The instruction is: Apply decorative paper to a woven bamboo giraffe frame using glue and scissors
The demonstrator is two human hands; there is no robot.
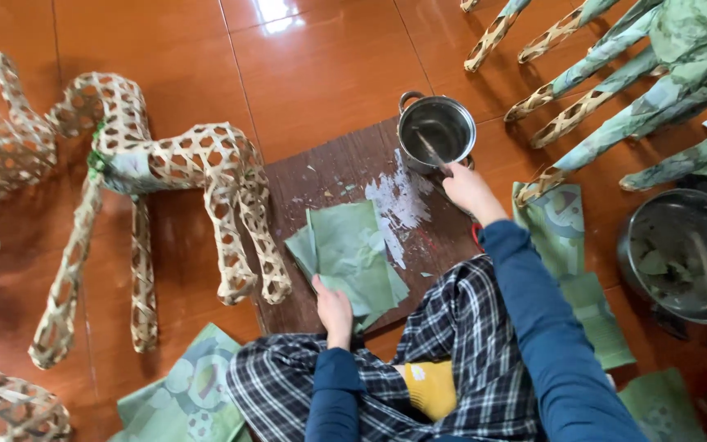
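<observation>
Green paper sheets (352, 260): thin, limp, tearable; left hand (334, 309) presses edge flat; right hand (470, 190) grips brush (433, 152) in steel pot (436, 129).

- Single head-worn view, looking steeply down at the floor from close above the seated person's lap.
- It faces forward past the fingertips of both hands, probably tilted slightly.
</observation>
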